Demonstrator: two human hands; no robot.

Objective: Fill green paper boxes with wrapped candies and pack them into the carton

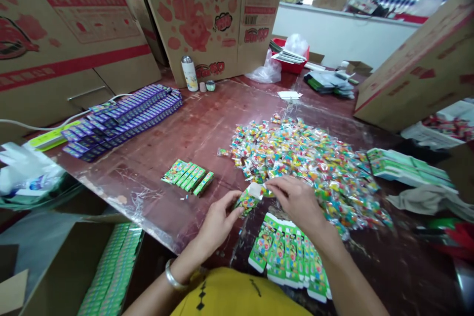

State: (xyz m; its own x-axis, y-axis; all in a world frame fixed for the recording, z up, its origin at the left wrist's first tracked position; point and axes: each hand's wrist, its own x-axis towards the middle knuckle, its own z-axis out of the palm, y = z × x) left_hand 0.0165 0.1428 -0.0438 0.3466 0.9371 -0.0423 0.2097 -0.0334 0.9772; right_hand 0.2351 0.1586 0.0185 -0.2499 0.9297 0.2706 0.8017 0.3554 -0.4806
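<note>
My left hand [219,219] grips a small green printed carton [247,202] between thumb and fingers. The carton's white end flap stands open toward the right. At that open end, my right hand [298,201] has its fingertips pinched together; whatever they hold is too small to make out. Just beyond lies a wide heap of clear-wrapped colorful candies [296,153]. Flattened green cartons [289,252] are fanned out below my right forearm. Several filled-looking green boxes [190,176] stand in a short row left of my hands.
Purple boxes [126,118] are stacked at the left. A large cardboard carton [203,15] rises behind a white flask [189,74]. More flat green cartons [407,168] and a grey cloth [433,201] lie right. An open box [66,261] holding green packs sits below the table edge.
</note>
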